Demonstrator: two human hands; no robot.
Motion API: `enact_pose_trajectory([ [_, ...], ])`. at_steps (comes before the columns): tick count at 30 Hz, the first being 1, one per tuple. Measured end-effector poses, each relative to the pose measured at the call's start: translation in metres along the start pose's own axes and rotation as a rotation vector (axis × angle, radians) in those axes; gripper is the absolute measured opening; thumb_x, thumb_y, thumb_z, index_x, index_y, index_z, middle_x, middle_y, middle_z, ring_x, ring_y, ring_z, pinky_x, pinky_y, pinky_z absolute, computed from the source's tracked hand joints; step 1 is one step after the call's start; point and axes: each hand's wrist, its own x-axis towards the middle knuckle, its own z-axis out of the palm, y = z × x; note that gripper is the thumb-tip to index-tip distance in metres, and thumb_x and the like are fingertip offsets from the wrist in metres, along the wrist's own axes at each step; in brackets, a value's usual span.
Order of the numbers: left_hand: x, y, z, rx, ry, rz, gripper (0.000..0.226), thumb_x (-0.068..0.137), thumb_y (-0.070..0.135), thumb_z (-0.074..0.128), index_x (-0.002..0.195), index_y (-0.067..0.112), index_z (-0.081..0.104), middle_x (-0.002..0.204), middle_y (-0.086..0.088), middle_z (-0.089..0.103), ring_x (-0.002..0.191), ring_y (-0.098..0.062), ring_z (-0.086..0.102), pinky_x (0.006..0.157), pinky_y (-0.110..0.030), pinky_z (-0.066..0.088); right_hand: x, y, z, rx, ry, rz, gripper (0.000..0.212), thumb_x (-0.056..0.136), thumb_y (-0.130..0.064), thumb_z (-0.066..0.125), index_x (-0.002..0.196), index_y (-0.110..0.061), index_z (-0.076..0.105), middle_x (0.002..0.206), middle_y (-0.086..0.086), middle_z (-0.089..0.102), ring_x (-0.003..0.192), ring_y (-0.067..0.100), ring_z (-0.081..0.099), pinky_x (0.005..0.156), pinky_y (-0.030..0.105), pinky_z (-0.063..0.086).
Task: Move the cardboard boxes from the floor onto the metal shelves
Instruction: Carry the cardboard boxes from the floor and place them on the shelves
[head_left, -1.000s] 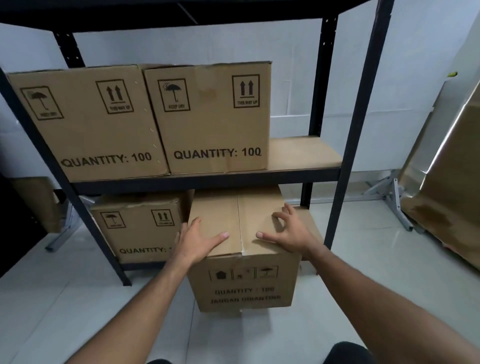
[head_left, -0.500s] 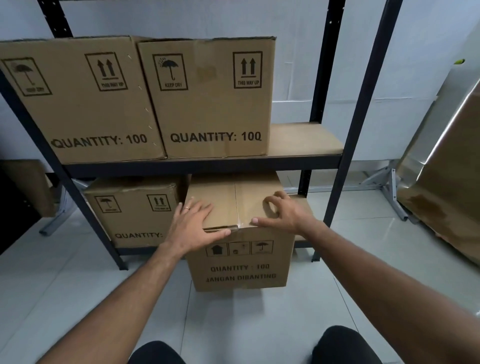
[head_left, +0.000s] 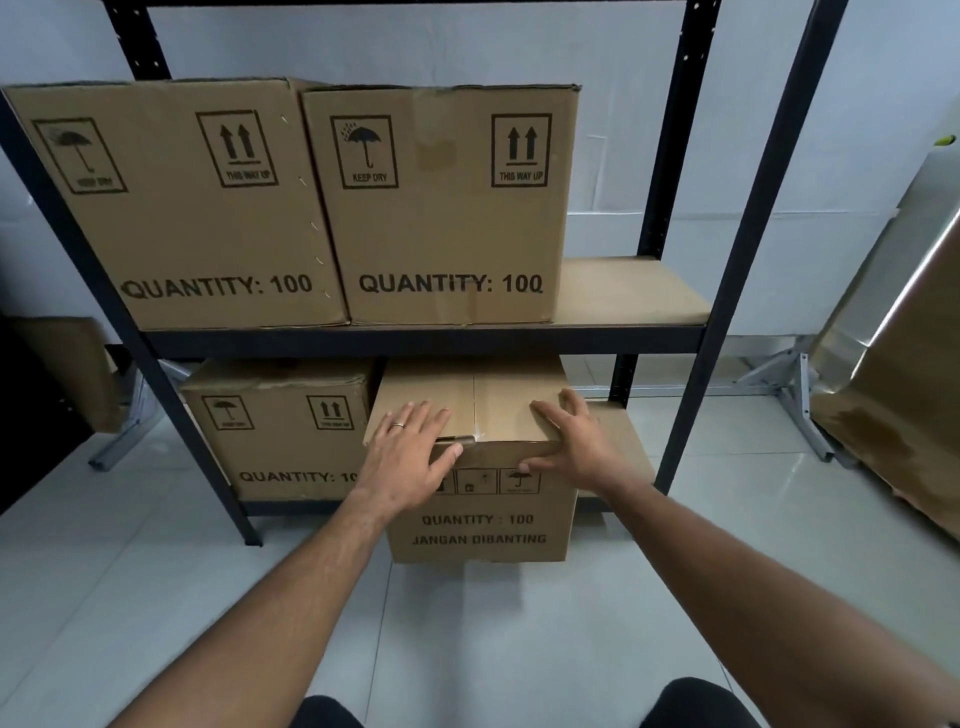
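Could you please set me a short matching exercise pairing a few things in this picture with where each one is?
Things:
1. JANGAN DIBANTING box
2. left hand
3. KEEP DRY box
4. ring

Places:
A. upper shelf, beside another box
B. on a left-hand finger
C. bottom shelf, sticking out in front
D. flat on that box's top, left of its seam

Pairs: 1-C, 2-D, 3-A, 4-B

The upper-shelf left box (head_left: 176, 208), at 10 o'clock, reads "QUANTITY: 100", "THIS WAY UP" under two arrows, and a blurred "KEEP DRY" under an umbrella. The upper-shelf right box (head_left: 447, 208), at 12 o'clock, carries the same three marks, sharper. The lower-shelf box (head_left: 280, 431), at 9 o'clock, shows "QUANTITY: 1", the rest hidden. The front box (head_left: 483, 525), at centre, reads "QUANTITY : 100" above "JANGAN DIBANTING".
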Motion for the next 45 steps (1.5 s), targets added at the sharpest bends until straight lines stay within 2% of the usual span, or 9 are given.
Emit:
enact_pose_trajectory([
  [4,0.025,-0.005,0.009,-0.037,-0.002,-0.019,0.068,0.104,0.062,0.024,0.162,0.027,0.020,0.170,-0.004,0.019,0.157,-0.022,0.012,0.128,-0.049,0.008,0.017,0.002,0.014,0.111,0.102,0.101,0.094,0.069,-0.052,0.086,0.150,-0.039,0.039,0.169,0.005,0.003,0.144,0.041,0.038,0.107,0.058,0.048],
  [8,0.052,-0.015,0.018,-0.030,0.025,-0.003,0.069,0.103,0.064,0.022,0.161,0.027,0.024,0.169,-0.003,0.023,0.156,-0.022,0.016,0.128,-0.048,0.010,0.035,0.005,0.025,0.146,0.173,0.139,0.095,0.072,-0.056,0.084,0.152,-0.041,0.035,0.155,0.013,0.034,0.132,0.035,0.051,0.104,0.053,0.052],
  [12,0.074,-0.030,0.026,-0.061,0.026,-0.040,0.067,0.103,0.062,0.026,0.160,0.028,0.026,0.167,-0.004,0.026,0.155,-0.025,0.021,0.126,-0.050,0.011,0.063,-0.005,0.029,0.155,0.181,0.183,0.094,0.073,-0.055,0.083,0.151,-0.044,0.032,0.150,0.011,0.039,0.132,0.033,0.052,0.102,0.055,0.054],
  [17,0.095,-0.041,0.030,-0.069,0.075,-0.082,0.063,0.104,0.057,0.027,0.157,0.024,0.035,0.161,-0.004,0.038,0.149,-0.024,0.032,0.126,-0.050,0.016,0.094,-0.013,0.035,0.143,0.178,0.211,0.088,0.074,-0.056,0.082,0.148,-0.038,0.040,0.142,0.012,0.045,0.124,0.032,0.059,0.098,0.048,0.057],
  [21,0.101,-0.045,0.034,-0.066,0.104,-0.080,0.062,0.104,0.057,0.027,0.154,0.021,0.040,0.154,-0.005,0.047,0.144,-0.025,0.039,0.124,-0.051,0.022,0.106,-0.012,0.037,0.132,0.176,0.224,0.086,0.075,-0.057,0.081,0.149,-0.034,0.043,0.140,0.011,0.048,0.124,0.030,0.058,0.102,0.048,0.055],
  [28,0.111,-0.046,0.036,-0.082,0.106,-0.094,0.061,0.104,0.057,0.030,0.151,0.022,0.043,0.149,-0.006,0.052,0.143,-0.027,0.040,0.123,-0.051,0.021,0.118,-0.010,0.035,0.162,0.162,0.220,0.081,0.075,-0.054,0.084,0.144,-0.031,0.048,0.136,0.008,0.054,0.121,0.029,0.062,0.099,0.050,0.057],
  [33,0.113,-0.045,0.034,-0.103,0.084,-0.097,0.058,0.104,0.055,0.034,0.153,0.023,0.041,0.151,-0.005,0.049,0.146,-0.027,0.037,0.125,-0.051,0.018,0.121,-0.008,0.037,0.144,0.179,0.206,0.083,0.074,-0.056,0.084,0.145,-0.036,0.045,0.138,0.008,0.048,0.121,0.030,0.061,0.098,0.050,0.058],
  [39,0.103,-0.034,0.031,-0.074,0.130,-0.094,0.054,0.105,0.048,0.039,0.150,0.019,0.044,0.150,-0.008,0.050,0.145,-0.029,0.037,0.125,-0.053,0.018,0.112,-0.008,0.038,0.056,0.190,0.155,0.081,0.085,-0.051,0.077,0.152,-0.038,0.032,0.160,0.013,0.018,0.136,0.038,0.050,0.108,0.048,0.048],
  [45,0.082,-0.022,0.039,-0.020,0.145,-0.082,0.070,0.102,0.054,0.048,0.157,0.013,0.034,0.161,-0.013,0.037,0.150,-0.032,0.030,0.125,-0.054,0.019,0.082,-0.006,0.034,-0.077,0.157,0.101,0.087,0.093,-0.050,0.068,0.160,-0.036,0.016,0.168,0.013,0.002,0.147,0.039,0.034,0.108,0.050,0.047],
])
